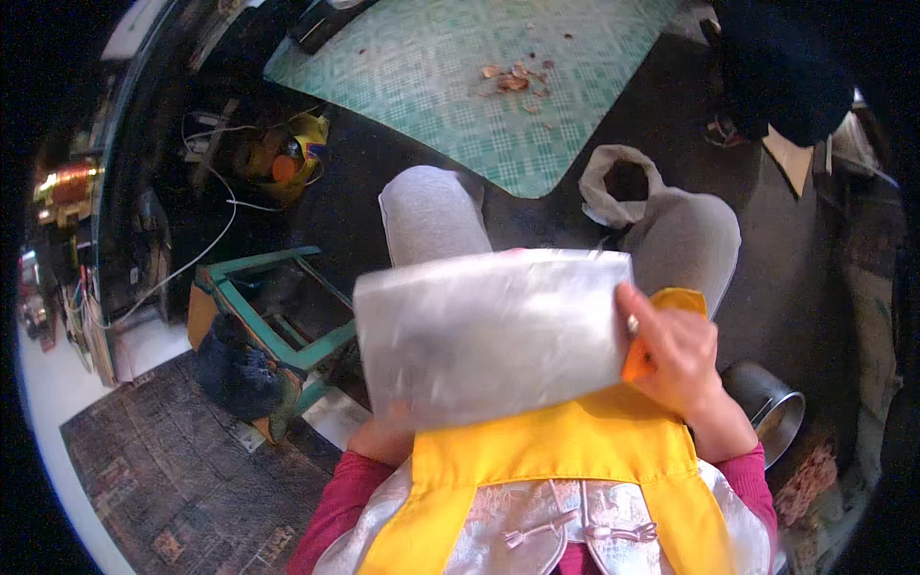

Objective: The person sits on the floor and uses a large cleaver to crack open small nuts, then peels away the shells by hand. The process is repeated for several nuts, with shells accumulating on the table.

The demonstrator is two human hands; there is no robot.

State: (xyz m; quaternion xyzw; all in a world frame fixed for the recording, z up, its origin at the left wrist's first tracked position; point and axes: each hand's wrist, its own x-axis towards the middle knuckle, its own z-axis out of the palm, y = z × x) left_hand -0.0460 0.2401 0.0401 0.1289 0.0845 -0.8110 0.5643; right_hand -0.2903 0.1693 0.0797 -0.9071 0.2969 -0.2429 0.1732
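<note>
A flat, silvery rectangular sheet or pouch (494, 335) is held up over my lap, slightly blurred. My right hand (676, 345) grips its right edge, with the thumb lying on the front face. An orange piece (639, 362) shows beside that edge under my right fingers; what it belongs to is unclear. My left hand (388, 431) is at the lower left corner, mostly hidden behind the silver sheet, so its fingers do not show. Below lies the yellow apron (556, 446) that I wear.
Ahead stands a table with a green checked cover (450, 86), bearing a small pile of brown shell-like scraps (515, 81). A pale open bag (596, 196) is by my right knee. A metal pot (778, 422) lies to the right, a green wooden frame (240, 307) to the left.
</note>
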